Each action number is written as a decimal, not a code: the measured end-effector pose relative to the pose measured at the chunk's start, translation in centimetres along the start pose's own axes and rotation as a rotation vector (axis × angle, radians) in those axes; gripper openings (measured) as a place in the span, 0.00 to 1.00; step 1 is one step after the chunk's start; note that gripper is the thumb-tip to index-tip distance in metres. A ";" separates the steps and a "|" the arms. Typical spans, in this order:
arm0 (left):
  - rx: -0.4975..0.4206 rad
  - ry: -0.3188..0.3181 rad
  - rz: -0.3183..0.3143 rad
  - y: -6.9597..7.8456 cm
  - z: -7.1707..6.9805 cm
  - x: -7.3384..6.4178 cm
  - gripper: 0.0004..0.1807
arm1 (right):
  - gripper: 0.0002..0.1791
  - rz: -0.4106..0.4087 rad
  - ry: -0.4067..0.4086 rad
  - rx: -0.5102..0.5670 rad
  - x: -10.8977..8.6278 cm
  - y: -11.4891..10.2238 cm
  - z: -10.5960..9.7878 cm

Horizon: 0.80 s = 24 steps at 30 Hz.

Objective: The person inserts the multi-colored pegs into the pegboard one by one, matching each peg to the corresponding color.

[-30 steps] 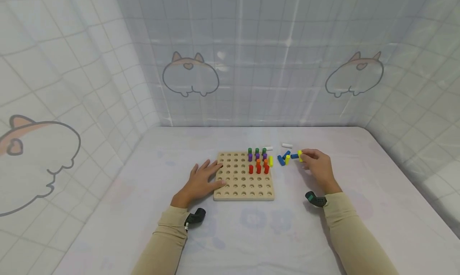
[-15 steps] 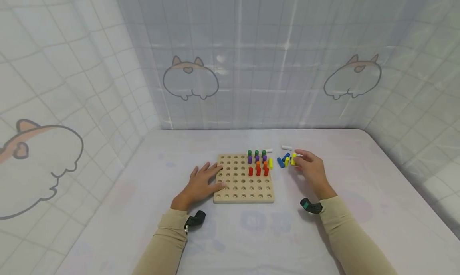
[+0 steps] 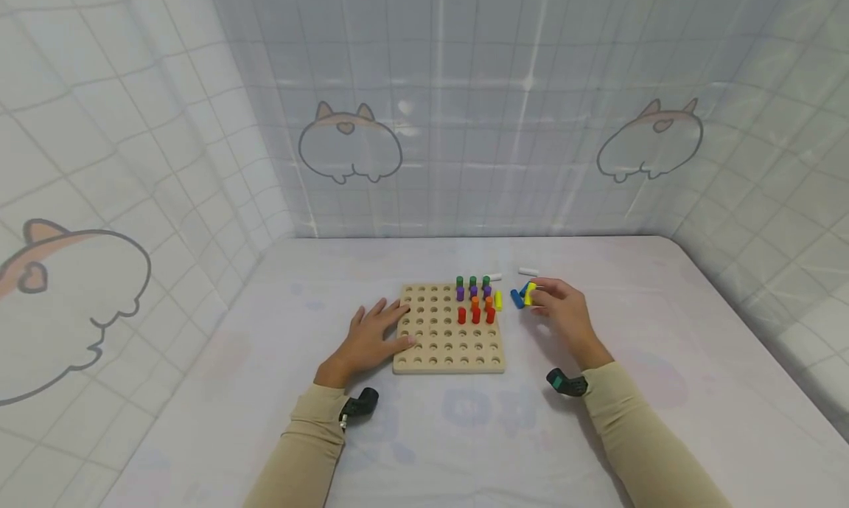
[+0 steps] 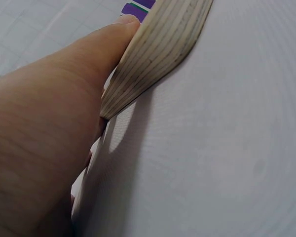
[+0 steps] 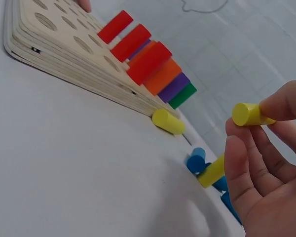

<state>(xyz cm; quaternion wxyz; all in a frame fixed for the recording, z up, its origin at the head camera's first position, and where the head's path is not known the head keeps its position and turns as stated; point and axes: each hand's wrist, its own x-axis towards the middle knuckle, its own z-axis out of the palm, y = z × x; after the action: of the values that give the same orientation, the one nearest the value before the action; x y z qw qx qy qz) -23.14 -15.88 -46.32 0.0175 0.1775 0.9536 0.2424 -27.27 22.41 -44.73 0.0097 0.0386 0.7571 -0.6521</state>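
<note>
My right hand pinches a yellow peg between thumb and fingers, above the table to the right of the wooden pegboard. Below it in the right wrist view, another yellow peg stands among blue pegs. My left hand rests at the board's left edge with fingers spread and the thumb over its top. On the board's right side stand red pegs, orange pegs, purple pegs and green pegs.
One yellow peg lies against the board's right edge. White pegs lie on the table behind. The table has a pale cloth, and tile-patterned curtains hang around it.
My right hand has moved left with the yellow peg, away from the outer blue peg and over the nearer pegs. My left hand stays at the board's edge.
</note>
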 end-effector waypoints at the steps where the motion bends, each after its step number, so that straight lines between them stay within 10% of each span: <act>1: -0.004 -0.002 -0.002 0.0 0.0 0.0 0.43 | 0.21 -0.011 -0.009 0.002 -0.1 0.0 0.1; 24: -0.020 -0.014 -0.002 -0.1 -0.1 -0.1 0.44 | 0.24 -0.112 -0.228 0.032 -0.7 0.1 1.6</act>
<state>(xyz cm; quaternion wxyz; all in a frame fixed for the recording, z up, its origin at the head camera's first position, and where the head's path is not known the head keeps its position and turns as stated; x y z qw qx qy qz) -23.08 -16.02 -46.28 0.0262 0.1780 0.9513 0.2505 -26.59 20.84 -45.01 0.0587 -0.0779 0.7416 -0.6637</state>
